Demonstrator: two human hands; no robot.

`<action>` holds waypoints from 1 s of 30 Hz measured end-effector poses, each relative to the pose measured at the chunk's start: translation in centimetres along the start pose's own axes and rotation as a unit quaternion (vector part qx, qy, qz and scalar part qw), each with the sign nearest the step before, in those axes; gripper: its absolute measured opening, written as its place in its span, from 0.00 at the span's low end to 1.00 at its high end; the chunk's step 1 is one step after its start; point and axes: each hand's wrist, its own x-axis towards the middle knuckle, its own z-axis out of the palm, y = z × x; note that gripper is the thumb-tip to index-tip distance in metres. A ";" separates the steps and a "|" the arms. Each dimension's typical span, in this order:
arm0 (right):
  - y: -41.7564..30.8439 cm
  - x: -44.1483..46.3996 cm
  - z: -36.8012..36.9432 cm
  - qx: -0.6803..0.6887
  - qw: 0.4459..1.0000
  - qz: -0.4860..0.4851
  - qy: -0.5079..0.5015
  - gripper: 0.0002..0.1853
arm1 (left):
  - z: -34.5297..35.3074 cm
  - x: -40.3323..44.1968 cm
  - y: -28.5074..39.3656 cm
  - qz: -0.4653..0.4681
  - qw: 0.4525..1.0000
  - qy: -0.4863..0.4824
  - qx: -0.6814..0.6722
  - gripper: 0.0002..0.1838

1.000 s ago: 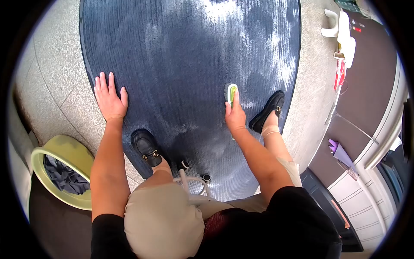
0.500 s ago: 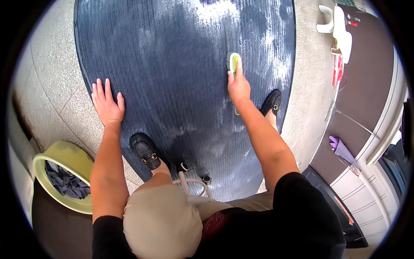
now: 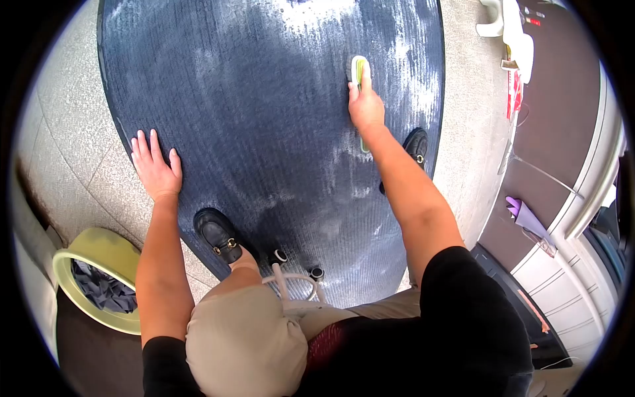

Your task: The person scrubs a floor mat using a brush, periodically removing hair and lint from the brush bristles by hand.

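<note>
A dark blue ribbed mat (image 3: 264,119) lies on the floor, with whitish, foam-like patches near its top and right side. My right hand (image 3: 366,106) is closed round a green and white brush (image 3: 359,68), which rests on the mat right of its middle. The brush's bristles are hidden from above. At the mat's left edge my left hand (image 3: 157,169) lies flat, fingers spread, holding nothing.
Black shoes (image 3: 218,233) stand on the mat, with the wheeled legs of a stool (image 3: 281,281) behind them. A green tub (image 3: 109,248) holding dark cloth (image 3: 104,288) is at lower left. White and red items (image 3: 519,49) and a purple wrapped item (image 3: 529,221) are at right.
My right hand has moved the brush forward, up the mat and away from my body. My left hand stays flat at the edge, appearing lower as the view shifts.
</note>
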 end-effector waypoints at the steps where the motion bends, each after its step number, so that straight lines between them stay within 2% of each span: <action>1: 2.2 -3.6 1.9 0.010 1.000 0.014 -0.005 0.34 | 0.1 0.0 0.0 0.002 1.000 0.002 -0.002 0.32; 5: 12.0 -20.9 8.0 0.026 0.999 0.021 -0.028 0.37 | 0.2 0.0 -0.1 -0.003 1.000 -0.010 0.013 0.32; 6: 13.2 -22.3 8.4 0.015 0.999 0.015 -0.040 0.37 | 0.2 0.0 -0.1 -0.003 1.000 -0.002 0.010 0.32; 7: 13.8 -23.1 8.5 0.004 0.999 0.009 -0.052 0.37 | 0.2 -0.1 0.0 -0.002 1.000 0.006 0.009 0.32; 10: 7.8 -10.9 4.0 -0.028 0.998 -0.049 0.015 0.32 | 0.4 -0.1 0.0 0.008 1.000 0.014 0.011 0.32; 11: 7.4 -10.6 3.6 -0.018 0.999 -0.022 -0.016 0.30 | 0.4 -0.1 -0.1 0.009 1.000 0.015 0.015 0.32; 12: 3.0 -4.7 0.7 -0.015 1.000 -0.021 0.000 0.31 | 0.2 -0.6 0.3 0.008 1.000 0.010 0.013 0.32; 13: 1.9 -3.9 0.3 -0.005 1.000 -0.006 -0.005 0.31 | 0.1 -0.1 0.3 0.006 1.000 0.008 0.013 0.32; 17: 2.1 -8.6 1.5 0.055 0.996 0.054 -0.038 0.34 | 0.3 -0.1 -0.1 0.000 1.000 0.004 0.017 0.32; 19: 7.2 -18.3 7.2 0.095 0.994 -0.030 -0.034 0.34 | 0.3 0.2 -0.1 -0.002 1.000 0.002 0.014 0.32; 21: 7.8 -21.1 7.0 0.076 0.995 -0.049 -0.035 0.34 | 0.3 0.1 0.0 0.002 1.000 -0.006 0.006 0.32; 25: 3.8 -10.0 4.6 0.022 0.999 -0.043 0.015 0.33 | 0.2 -0.2 0.0 0.007 1.000 -0.003 0.014 0.32; 26: 3.8 -9.6 4.2 0.033 0.999 -0.034 -0.025 0.32 | 0.2 0.2 0.0 0.011 1.000 0.002 0.007 0.32; 27: -0.2 -1.5 0.4 0.016 1.000 0.013 0.010 0.31 | 0.0 0.2 0.1 0.013 1.000 0.004 0.002 0.32; 30: -1.3 4.9 -1.8 0.016 1.000 0.002 0.022 0.31 | 0.3 0.0 -0.1 0.004 1.000 -0.002 0.023 0.32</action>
